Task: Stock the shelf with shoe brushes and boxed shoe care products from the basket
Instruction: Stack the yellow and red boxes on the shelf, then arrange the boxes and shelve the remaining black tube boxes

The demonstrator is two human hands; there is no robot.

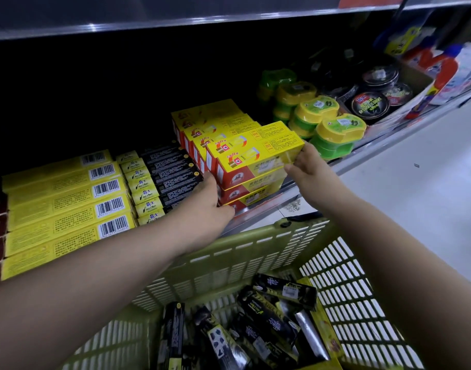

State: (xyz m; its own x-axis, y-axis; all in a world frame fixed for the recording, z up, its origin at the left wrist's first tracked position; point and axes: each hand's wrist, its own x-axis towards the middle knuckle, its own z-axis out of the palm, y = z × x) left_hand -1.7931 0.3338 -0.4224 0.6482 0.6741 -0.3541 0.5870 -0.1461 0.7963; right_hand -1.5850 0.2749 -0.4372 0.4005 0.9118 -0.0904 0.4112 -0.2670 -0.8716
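A stack of yellow-and-red boxes (250, 158) stands at the front of the shelf (277, 201). My left hand (205, 201) presses against the stack's left end near its bottom. My right hand (309, 169) grips the right end of the front top box. Both hands hold the stack from either side. Below them a green plastic basket (255, 252) holds several black boxed shoe care products (271, 316).
Long yellow boxes (63, 209) and narrow black boxes (173, 174) lie in rows on the shelf to the left. Green-and-yellow round packs (327, 124) and black polish tins (370, 102) sit to the right. The pale floor (415, 188) lies right of the basket.
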